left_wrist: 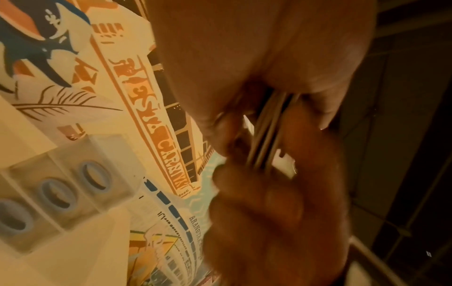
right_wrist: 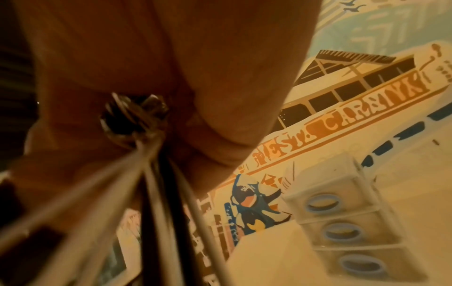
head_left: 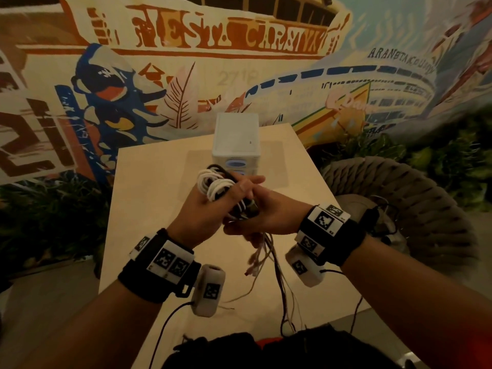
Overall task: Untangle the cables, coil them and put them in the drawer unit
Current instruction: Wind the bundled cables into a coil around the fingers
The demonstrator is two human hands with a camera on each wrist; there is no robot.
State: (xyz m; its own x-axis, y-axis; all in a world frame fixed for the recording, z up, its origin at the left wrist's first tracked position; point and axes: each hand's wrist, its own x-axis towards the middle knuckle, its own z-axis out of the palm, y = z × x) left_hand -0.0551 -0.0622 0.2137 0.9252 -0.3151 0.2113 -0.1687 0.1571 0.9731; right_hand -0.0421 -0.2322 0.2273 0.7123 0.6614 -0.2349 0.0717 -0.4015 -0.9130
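A tangle of white and black cables (head_left: pixel 217 186) is held up over the table (head_left: pixel 149 198), in front of the drawer unit (head_left: pixel 237 141). My left hand (head_left: pixel 197 217) grips the coiled white loops at the top. My right hand (head_left: pixel 263 214) meets it from the right and holds the middle of the bundle, thumb across. Loose cable ends (head_left: pixel 262 258) hang down below both hands, blurred. In the left wrist view the cable strands (left_wrist: pixel 266 135) pass between the fingers. In the right wrist view the strands (right_wrist: pixel 156 193) run down from the palm, and the drawer unit (right_wrist: pixel 342 222) shows three shut drawers with blue ring handles.
The pale wooden table stands against a painted mural wall (head_left: pixel 186 62). A round woven chair (head_left: pixel 399 198) sits to the right of the table, with plants (head_left: pixel 40 222) on both sides. Thin black wires (head_left: pixel 165 328) run from the wrist cameras toward my body.
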